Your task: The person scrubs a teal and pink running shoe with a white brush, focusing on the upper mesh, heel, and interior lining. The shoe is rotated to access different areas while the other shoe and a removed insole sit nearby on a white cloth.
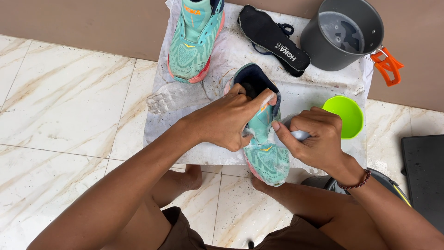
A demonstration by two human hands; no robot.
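Marble floor tiles carry a wet white cloth as a washing mat. At its six o'clock edge the left hand clamps a soapy teal shoe by the collar, steadying it, while the right hand is closed around a pale scrubbing tool against its side. Grey water pot waits at one o'clock within reach

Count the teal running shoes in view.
2. One shoe lies on the wet white cloth, steadied by the left hand while the right hand works at its side. The other shoe sits at the cloth's far left corner.
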